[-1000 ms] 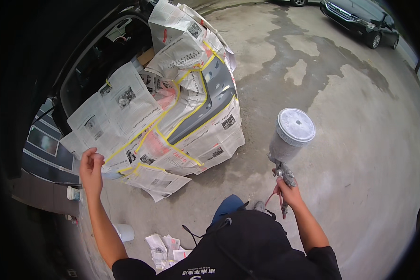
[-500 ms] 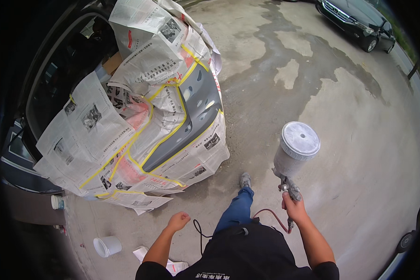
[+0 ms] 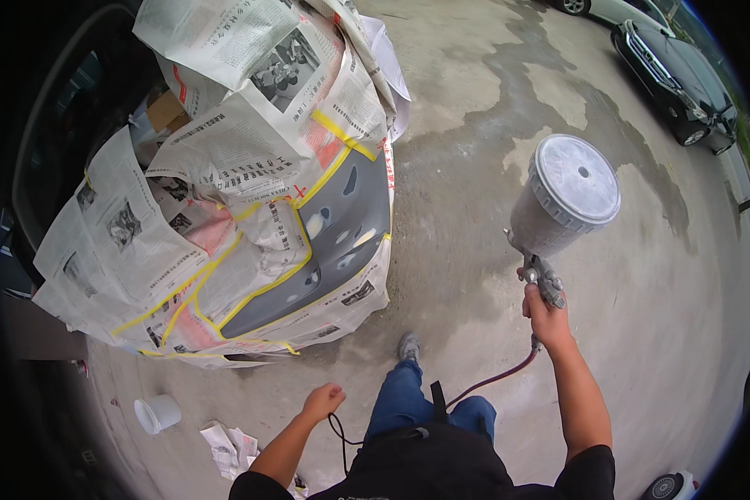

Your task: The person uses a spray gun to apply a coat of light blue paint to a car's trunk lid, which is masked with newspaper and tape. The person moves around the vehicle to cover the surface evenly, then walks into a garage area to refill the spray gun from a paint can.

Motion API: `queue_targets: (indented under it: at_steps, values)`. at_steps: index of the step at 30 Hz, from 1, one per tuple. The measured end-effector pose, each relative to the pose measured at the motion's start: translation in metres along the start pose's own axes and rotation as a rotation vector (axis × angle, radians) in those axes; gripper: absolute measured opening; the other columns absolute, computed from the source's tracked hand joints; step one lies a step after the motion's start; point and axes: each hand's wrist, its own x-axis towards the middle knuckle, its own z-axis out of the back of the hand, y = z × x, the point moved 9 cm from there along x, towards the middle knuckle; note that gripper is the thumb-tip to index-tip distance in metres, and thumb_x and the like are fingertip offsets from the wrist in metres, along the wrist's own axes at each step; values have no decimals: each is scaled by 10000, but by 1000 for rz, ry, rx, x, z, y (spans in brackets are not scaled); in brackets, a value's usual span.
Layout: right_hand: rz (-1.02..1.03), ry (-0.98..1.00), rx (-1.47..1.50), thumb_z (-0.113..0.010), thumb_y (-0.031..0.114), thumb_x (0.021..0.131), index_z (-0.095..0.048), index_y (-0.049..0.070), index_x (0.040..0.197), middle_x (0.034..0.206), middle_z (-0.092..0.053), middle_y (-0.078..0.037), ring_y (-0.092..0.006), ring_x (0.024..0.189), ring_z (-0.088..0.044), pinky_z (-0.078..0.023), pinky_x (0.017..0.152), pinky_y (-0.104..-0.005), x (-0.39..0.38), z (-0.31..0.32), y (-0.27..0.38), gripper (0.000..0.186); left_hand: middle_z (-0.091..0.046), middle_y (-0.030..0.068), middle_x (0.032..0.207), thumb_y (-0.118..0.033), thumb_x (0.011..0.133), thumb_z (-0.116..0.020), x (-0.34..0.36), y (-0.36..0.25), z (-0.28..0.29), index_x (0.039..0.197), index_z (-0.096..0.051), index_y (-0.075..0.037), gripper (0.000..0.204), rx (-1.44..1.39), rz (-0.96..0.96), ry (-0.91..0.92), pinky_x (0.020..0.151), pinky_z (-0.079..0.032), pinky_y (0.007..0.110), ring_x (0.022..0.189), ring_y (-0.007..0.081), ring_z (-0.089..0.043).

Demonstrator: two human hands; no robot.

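My right hand (image 3: 547,313) grips a spray gun (image 3: 545,279), held up in front of me on the right. On top of the gun sits a large cup (image 3: 550,208) with a greyish-white lid. A dark red hose (image 3: 496,379) runs from the gun's handle toward my waist. My left hand (image 3: 323,402) hangs low with its fingers curled and nothing visible in them. Close to it loops a thin black cable (image 3: 342,433). Ahead on the left stands a vehicle's grey body panel (image 3: 333,250) with pale and dark patches, framed by yellow tape (image 3: 268,297) and newspaper sheets (image 3: 254,167).
A white bucket (image 3: 157,414) lies on its side at lower left, with crumpled paper (image 3: 229,450) nearby. Wet streaks mark the concrete ground (image 3: 475,208). A dark car (image 3: 675,79) and a white car (image 3: 633,12) are parked far right. Another wheel (image 3: 665,487) shows at lower right.
The masked panel appears nearer and lower in view, and my feet have shifted. My right hand has raised the spray gun. My left hand stays low with its fingers curled.
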Motion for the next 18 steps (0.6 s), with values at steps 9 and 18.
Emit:
queue_targets:
  at_steps: [9, 18]
  values:
    - [29, 151, 101, -538, 212, 1001, -607, -2, 1215, 688, -532, 18, -61, 538, -475, -373, 500, -240, 146, 36, -10, 310, -731, 124, 887, -316, 856, -695, -10, -35, -3, 1001, -681, -65, 290, -56, 172, -263, 764, -552, 364, 833, 260, -711]
    - [234, 0, 146, -532, 224, 1018, -606, 3, 1222, 785, -570, 10, -50, 562, -468, -387, 522, -222, 378, 121, -78, 310, -718, 141, 840, -229, 855, -693, -106, -175, -79, 1010, -670, -12, 268, -182, 439, -492, 726, -556, 330, 782, 235, -707]
